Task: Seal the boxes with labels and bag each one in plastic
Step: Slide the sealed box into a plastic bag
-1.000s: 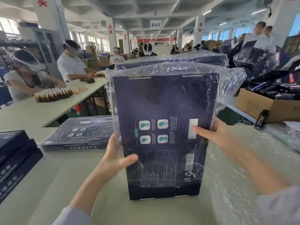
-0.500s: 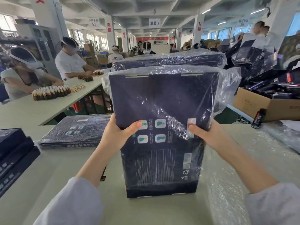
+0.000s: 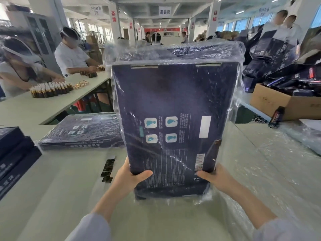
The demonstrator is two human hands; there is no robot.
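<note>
Hands dropped lower: left hand [image 3: 128, 178] and right hand [image 3: 215, 178] clamp bottom corners of tall dark navy cardboard box [image 3: 173, 101], thumbs on front; clear plastic bag [image 3: 234, 108] pulled down nearly full length. Box upright, middle of pale worktop [image 3: 69, 197]. Bagging almost done imo.

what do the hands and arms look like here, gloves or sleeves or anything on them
The left hand and right hand are bare: no gloves, and no ring or watch shows. The forearms are uncovered too. Loose, pale grey-blue fabric begins higher up each arm: left sleeve, right sleeve.
</note>
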